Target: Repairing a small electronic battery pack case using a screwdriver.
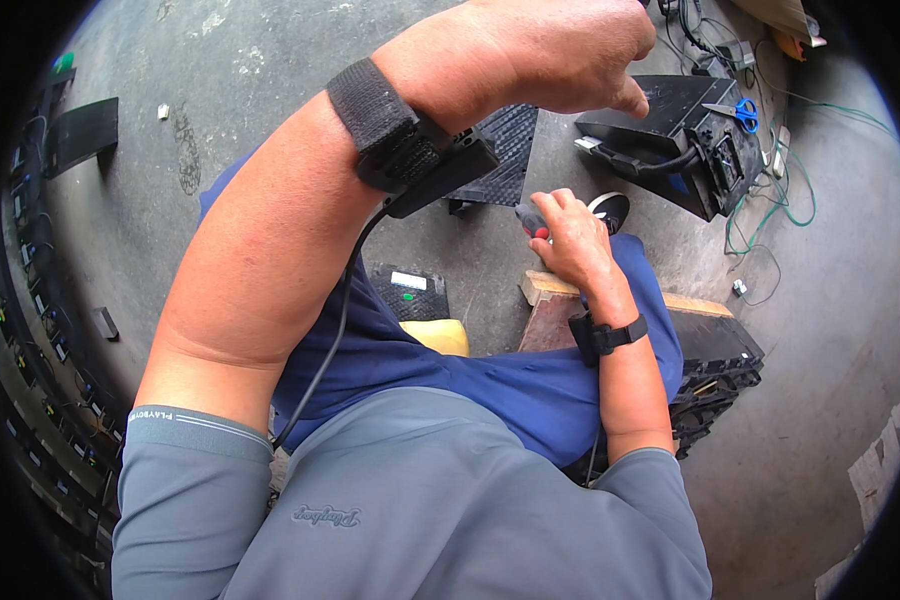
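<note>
My left hand (555, 55) is raised close to the camera at the top of the view, back of the hand toward me, fingers curled under so the palm is hidden. A black strap with a small device (410, 150) and a cable wraps that wrist. Lower down, my right hand (575, 240) rests over my knee and grips a tool with a grey and red handle (533, 221), like a screwdriver. A black watch band (610, 335) sits on that wrist. Beyond both hands, a black electronic box (670, 125) with a thick cable plugged into it lies on the concrete floor.
Blue-handled scissors (741, 112) lie on the box. Green wires (785, 195) trail on the floor at right. A black ribbed mat (505, 160) lies behind my left wrist. A wooden block (548, 290) and stacked black units (720, 365) are by my right leg. Racks (30, 300) line the left.
</note>
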Tool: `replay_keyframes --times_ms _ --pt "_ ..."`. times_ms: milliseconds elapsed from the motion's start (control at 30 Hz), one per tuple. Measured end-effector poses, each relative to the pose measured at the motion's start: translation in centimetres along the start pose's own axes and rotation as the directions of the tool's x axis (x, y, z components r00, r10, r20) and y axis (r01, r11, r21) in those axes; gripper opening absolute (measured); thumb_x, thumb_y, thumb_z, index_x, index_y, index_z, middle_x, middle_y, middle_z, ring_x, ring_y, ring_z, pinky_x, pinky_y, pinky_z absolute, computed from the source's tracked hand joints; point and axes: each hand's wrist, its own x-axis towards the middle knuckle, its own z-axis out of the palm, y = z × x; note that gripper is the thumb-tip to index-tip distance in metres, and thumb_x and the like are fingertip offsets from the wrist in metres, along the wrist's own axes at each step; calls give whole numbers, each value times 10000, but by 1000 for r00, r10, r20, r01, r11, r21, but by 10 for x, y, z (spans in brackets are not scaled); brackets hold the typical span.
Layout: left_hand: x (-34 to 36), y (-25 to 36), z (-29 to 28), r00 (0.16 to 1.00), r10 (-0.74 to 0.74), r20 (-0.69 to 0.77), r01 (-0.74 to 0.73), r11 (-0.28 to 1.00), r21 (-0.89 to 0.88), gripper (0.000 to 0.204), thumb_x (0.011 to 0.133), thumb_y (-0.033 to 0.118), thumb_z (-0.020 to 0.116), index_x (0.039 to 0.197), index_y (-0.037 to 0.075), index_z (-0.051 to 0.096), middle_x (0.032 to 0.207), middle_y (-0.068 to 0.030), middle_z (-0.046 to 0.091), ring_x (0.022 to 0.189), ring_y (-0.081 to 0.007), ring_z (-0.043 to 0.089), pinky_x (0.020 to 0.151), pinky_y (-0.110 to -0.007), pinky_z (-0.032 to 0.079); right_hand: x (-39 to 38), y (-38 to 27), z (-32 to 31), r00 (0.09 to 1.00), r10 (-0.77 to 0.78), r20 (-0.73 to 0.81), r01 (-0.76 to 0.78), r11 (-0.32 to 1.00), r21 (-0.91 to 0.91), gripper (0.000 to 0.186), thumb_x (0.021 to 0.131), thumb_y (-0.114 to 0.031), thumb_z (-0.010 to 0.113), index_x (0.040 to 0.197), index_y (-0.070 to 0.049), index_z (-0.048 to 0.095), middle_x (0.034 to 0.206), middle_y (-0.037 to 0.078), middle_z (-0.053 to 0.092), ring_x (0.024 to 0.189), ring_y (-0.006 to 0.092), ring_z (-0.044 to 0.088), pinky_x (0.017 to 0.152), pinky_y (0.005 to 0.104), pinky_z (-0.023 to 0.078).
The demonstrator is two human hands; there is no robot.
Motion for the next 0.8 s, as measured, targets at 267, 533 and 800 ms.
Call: replay_keyframes --times_ms 267,533,800 --pt "0 1 -2 1000 4 3 -4 1000 6 310 817 262 763 866 -38 706 840 -269 690 868 -429 690 777 -476 548 3 5 10 979 70 189 -58 996 -69 301 818 -145 749 1078 -90 607 1015 151 622 990 362 656 802 470 546" --pt "1 2 -2 1000 3 5 -3 1000 15 315 831 267 764 882 -39 704 848 -268 691 877 -424 691 775 -475 548 0 11 16 997 -63 33 66 992 -107 313 809 -220 779 984 -39 593 915 172 684 871 377 695 756 492 554" --pt "0 0 -3 1000 -13 9 13 1000 2 305 825 263 762 877 -33 706 846 -270 690 876 -427 690 778 -476 547 2 3 8 985 113 129 -104 992 -74 271 814 -203 770 973 -61 603 918 163 689 879 369 696 758 474 557"
